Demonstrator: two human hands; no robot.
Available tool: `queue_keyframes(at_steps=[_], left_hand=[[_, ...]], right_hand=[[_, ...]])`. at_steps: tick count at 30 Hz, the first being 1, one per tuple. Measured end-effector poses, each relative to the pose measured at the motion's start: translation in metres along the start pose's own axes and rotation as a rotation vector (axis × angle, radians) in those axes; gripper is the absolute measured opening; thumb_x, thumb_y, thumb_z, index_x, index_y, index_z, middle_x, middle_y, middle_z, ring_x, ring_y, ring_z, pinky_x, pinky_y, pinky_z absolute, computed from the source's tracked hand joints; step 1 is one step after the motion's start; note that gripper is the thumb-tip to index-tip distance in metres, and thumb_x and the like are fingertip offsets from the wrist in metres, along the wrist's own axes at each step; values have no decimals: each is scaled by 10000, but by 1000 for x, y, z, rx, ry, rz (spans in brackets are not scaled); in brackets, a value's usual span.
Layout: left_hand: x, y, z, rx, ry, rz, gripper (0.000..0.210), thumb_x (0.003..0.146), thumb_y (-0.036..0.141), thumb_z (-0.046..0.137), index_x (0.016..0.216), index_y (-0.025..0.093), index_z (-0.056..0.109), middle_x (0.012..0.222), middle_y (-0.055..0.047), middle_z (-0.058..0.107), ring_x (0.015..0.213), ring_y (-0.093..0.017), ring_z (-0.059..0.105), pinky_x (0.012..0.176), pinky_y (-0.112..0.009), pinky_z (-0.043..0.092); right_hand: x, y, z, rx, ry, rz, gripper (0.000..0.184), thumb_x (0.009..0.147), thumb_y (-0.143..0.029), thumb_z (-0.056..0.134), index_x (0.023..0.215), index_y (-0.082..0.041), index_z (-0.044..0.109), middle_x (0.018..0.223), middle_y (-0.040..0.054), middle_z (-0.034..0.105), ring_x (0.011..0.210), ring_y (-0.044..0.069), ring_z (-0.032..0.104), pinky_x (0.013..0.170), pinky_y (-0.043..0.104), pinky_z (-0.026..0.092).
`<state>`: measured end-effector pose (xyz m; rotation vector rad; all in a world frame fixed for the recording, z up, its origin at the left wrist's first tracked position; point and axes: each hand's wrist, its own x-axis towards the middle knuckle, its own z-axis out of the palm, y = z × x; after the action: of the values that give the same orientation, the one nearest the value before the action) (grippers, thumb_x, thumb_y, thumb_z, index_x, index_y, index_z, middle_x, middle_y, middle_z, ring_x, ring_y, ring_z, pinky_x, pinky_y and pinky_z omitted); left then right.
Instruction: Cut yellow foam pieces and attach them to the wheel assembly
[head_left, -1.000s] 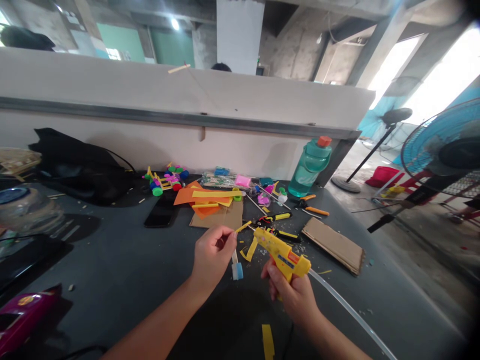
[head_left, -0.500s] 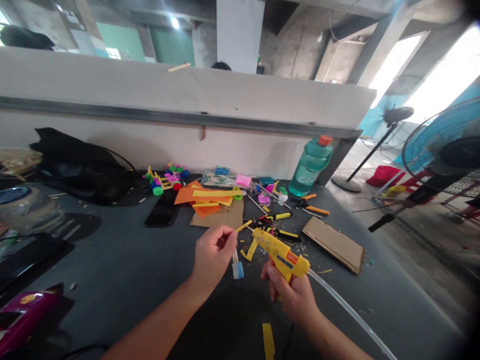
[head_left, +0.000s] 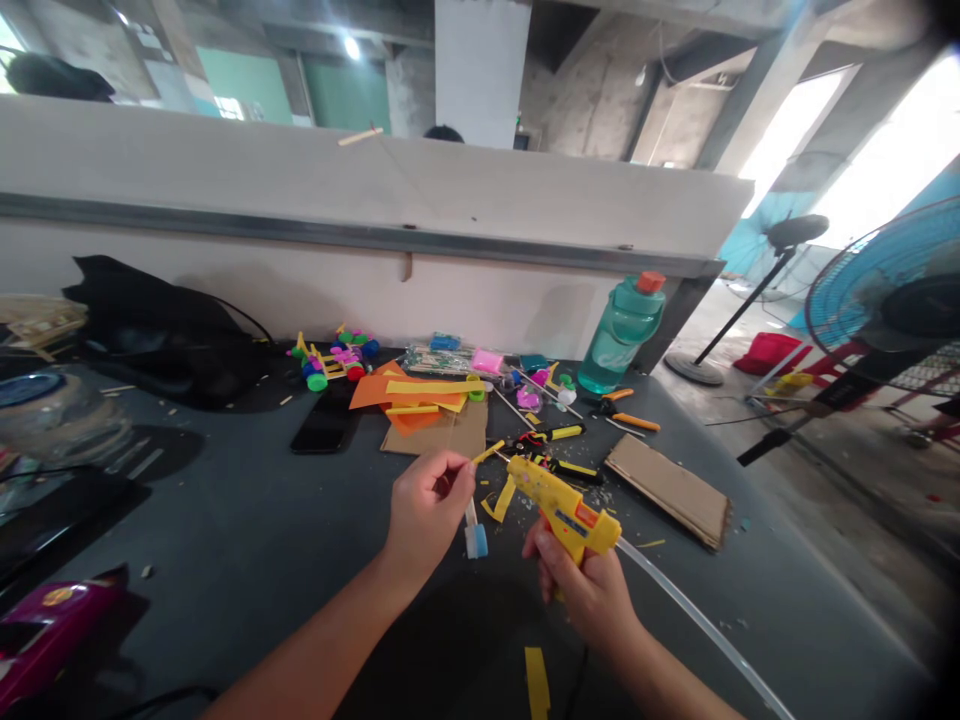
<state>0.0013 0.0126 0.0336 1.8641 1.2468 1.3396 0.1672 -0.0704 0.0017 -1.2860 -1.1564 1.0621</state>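
My right hand is wrapped round the handle of a yellow hot glue gun, with a long clear glue stick trailing from its back end. Between thumb and fingertips my left hand pinches a thin yellow strip. The gun's nozzle is right by the strip's free end; whether they touch I cannot tell. Below the left fingers lies a small stick with a blue-and-white end. A bent yellow scrap rests on the table between the hands.
Pliers with yellow-black handles, orange-handled pliers and cardboard lie beyond and right. Orange and yellow sheets, a phone and small colourful toys are farther back. A teal bottle stands near the partition.
Both hands, the strip and the glue gun hold nearly the same place. Only a very slight shift of the whole view shows.
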Motion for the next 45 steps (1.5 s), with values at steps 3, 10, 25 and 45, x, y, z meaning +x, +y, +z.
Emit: queue_keyframes(at_steps=[3,10,25,45], left_hand=[[0,1,0,-8,-5,-13,191,838,275,539,684,176,593,625,27,539,559,-97,494,533,-197,381],[2,0,0,5,1,-36,202,838,290,535,684,176,597,613,27,543,550,-98,492,528,-194,379],[1,0,2,-42,-34,-77,227,833,313,535,667,172,598,591,27,536,540,-99,484,511,-190,371],[2,0,4,6,-85,-59,204,819,300,541,676,179,622,616,22,576,554,-105,523,525,-190,401]], right_hand=[[0,-2,1,24,-2,-2,349,841,-488,550,758,-149,566,645,11,559,419,79,454,397,211,403],[-2,-4,5,49,-5,6,347,827,-488,574,740,-152,575,620,-6,542,411,70,445,399,199,385],[-3,0,2,-45,-102,28,390,847,-531,521,770,-153,578,557,-23,504,423,91,463,432,213,388],[5,-18,-15,148,85,-139,320,825,-461,586,957,-172,556,776,43,629,425,88,477,406,238,415]])
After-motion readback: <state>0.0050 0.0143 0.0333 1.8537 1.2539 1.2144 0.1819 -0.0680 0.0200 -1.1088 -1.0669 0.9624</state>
